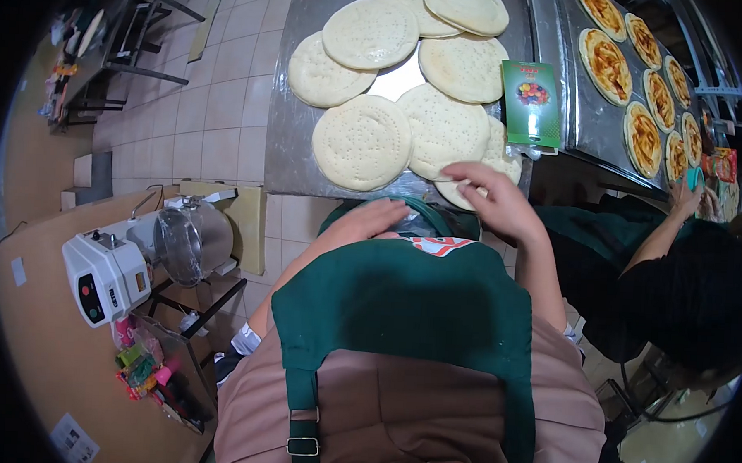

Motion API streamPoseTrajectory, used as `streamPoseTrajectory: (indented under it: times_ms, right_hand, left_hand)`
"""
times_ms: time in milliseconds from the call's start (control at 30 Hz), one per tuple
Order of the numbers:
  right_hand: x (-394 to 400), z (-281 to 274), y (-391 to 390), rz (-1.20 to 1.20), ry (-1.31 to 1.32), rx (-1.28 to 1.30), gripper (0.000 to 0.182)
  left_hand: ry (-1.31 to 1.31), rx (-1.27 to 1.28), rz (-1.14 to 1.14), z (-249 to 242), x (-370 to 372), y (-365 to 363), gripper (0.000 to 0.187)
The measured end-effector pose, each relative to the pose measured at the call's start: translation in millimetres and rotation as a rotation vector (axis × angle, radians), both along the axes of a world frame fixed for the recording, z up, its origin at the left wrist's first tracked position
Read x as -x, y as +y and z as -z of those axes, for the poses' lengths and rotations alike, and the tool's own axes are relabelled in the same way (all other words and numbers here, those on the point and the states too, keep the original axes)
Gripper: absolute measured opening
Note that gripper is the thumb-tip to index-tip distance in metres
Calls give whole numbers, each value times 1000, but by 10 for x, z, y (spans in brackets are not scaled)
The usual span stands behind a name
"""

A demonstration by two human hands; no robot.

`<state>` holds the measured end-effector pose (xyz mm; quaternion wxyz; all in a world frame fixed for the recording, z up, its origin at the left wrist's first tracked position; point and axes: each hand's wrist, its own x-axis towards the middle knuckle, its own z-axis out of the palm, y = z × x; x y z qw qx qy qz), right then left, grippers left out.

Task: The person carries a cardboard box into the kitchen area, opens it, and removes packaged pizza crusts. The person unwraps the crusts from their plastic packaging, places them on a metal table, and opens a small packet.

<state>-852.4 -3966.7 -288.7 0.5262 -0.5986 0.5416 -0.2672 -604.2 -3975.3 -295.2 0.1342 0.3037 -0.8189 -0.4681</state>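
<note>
Round pizza bases pricked with holes, such as the front one (362, 142), lie overlapping on a metal table (295, 166). My right hand (501, 200) is at the table's front right, its thumb and fingers apart. Its fingertips reach over the edges of a pizza base (443, 131) and of a lower base (497, 158) partly hidden beneath it. Just off the table's front edge, my left hand (376, 218) lies flat against my green apron (422, 296), fingers stretched out and holding nothing.
A green packet with a fruit picture (530, 102) lies at the table's right edge. Beyond it, a tray (568, 41) carries several topped pizzas (606, 66). A co-worker's hand (689, 197) holds a teal object at right. A white mixing machine (108, 278) stands at left.
</note>
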Motion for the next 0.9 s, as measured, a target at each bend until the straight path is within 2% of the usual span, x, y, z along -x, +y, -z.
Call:
streamPoseTrajectory:
  times_ms: [33, 67, 133, 167, 200, 233, 267, 333, 367, 400, 433, 467, 500, 533, 567, 600, 633, 667, 700, 733, 767, 800, 833, 867, 900]
  right_hand:
    - [87, 18, -40, 75, 59, 27, 25]
    - [205, 46, -85, 153, 121, 54, 25]
    - [516, 299, -178, 433, 211, 91, 29]
    - [679, 405, -197, 538, 435, 164, 31]
    - [857, 508, -232, 636, 658, 243, 34]
    - [1061, 636, -255, 686, 830, 216, 45]
    - [1163, 684, -262, 686, 834, 231, 45]
    - [1273, 773, -311, 816, 959, -21, 59]
    - [1333, 881, -330, 817, 924, -62, 72]
    - [1416, 1097, -340, 822, 900, -24, 75]
    - [1490, 1244, -370, 813, 871, 20, 77]
    - [1489, 1215, -416, 783, 809, 63, 71]
    - [1370, 1033, -434, 772, 836, 42, 72]
    - [1431, 1162, -485, 792, 908, 38, 66]
    - [1515, 1266, -486, 822, 731, 104, 67]
    - [1580, 1388, -521, 791, 749, 240, 68]
    - [1730, 1520, -622, 692, 743, 104, 67]
    - [1858, 1662, -657, 725, 634, 7, 61]
    - [1960, 1827, -637, 724, 133, 2, 53]
    - [2070, 1971, -628, 790, -121, -64, 49]
    - [2165, 1972, -680, 903, -105, -232, 44]
    - [1619, 1195, -698, 1079, -56, -396, 45]
    - [2345, 1817, -718, 927, -73, -337, 43]
    - [2451, 1788, -546, 697, -78, -82, 34]
    - [2209, 1689, -711, 654, -78, -73, 34]
  left_hand:
    - [-68, -529, 43, -143, 12, -34, 42]
    - [-60, -529, 56, -46, -29, -19, 42]
    - [54, -458, 271, 297, -66, -16, 44]
    - [-61, -727, 166, 344, -7, -48, 49]
    - [-46, -713, 177, 427, 41, -71, 49]
    - [-193, -947, 65, 522, 74, -87, 49]
    - [-347, -1178, -57, 554, 99, -114, 50]
    - [-673, -1029, -3, 187, 237, -264, 47]
    - [-454, -887, 24, 680, 72, -136, 45]
    - [-582, -769, 162, 798, -14, -140, 45]
    - [-504, -858, 106, 839, -63, -122, 46]
    - [-413, -947, 27, 870, -119, -65, 46]
    - [-216, -1041, -7, 1017, -179, 9, 46]
    - [-6, -1109, -65, 1118, -272, 79, 46]
    - [185, -769, 24, 1056, -434, 139, 47]
    - [322, -404, 101, 983, -583, 210, 48]
    - [135, -700, -23, 635, -524, 143, 50]
    - [-16, -1013, -146, 314, -440, 39, 51]
    - [-21, -879, -148, 297, -523, 77, 52]
    - [-40, -744, -140, 288, -621, 116, 53]
    - [-18, -735, -223, 261, -704, 133, 53]
    - [-167, -595, -226, 215, -764, 150, 52]
    - [-322, -461, -216, 191, -843, 178, 50]
    - [-311, -460, -268, 201, -933, 229, 50]
    - [-278, -514, -215, 256, -1044, 296, 50]
